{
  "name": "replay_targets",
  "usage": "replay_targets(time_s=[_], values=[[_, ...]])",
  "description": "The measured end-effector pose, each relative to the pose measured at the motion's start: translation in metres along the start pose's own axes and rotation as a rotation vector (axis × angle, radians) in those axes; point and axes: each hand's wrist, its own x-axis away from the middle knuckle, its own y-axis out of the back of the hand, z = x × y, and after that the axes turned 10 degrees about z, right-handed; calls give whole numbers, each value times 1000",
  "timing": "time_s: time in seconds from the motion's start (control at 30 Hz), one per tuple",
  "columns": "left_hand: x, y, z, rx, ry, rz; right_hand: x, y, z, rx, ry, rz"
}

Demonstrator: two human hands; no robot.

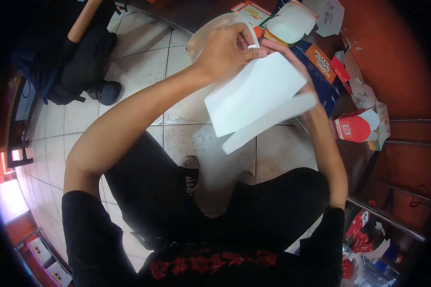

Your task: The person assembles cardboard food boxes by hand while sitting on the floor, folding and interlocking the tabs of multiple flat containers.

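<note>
A white paperboard box (pixel 256 93), partly folded, is held up in front of me above my knees. Its plain side panel faces me, and a long flap sticks out along the lower edge. My left hand (pixel 227 51) pinches a narrow white tab at the box's top edge between thumb and fingers. Behind the panel, my right hand (pixel 289 55) grips the far right side, with its fingers reaching toward the left thumb; part of it is hidden by the box. A broad pale flap (pixel 208 36) shows behind the left hand; whether it belongs to the same box I cannot tell.
On the dark bench at the right lie an open white food box (pixel 292 23), a blue and orange package (pixel 321 71) and a red and white carton (pixel 354 126). Another person's dark-clothed leg and shoe (pixel 105 92) are at the left. Metal rails (pixel 388 217) run at the right.
</note>
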Motion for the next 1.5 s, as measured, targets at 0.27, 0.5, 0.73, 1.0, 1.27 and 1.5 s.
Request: replay_targets(time_s=[0.27, 0.5, 0.73, 1.0, 1.27, 1.5], values=[[-1, 14, 6, 33, 18, 134, -2, 2, -8, 534, 359, 26], [-2, 33, -19, -354, -271, 213, 4, 15, 2, 605, 254, 138], [-1, 35, -19, -737, -570, 177, 7, 23, 11, 410, 157, 253], [-3, 40, 7, -419, 20, 213, 10, 16, -5, 128, 76, -292], [-7, 47, 29, -235, 215, 161, -1, 2, 18, 87, 250, -328], [6, 29, 0, -323, 83, 256, 2, 14, 11, 499, 315, -709]])
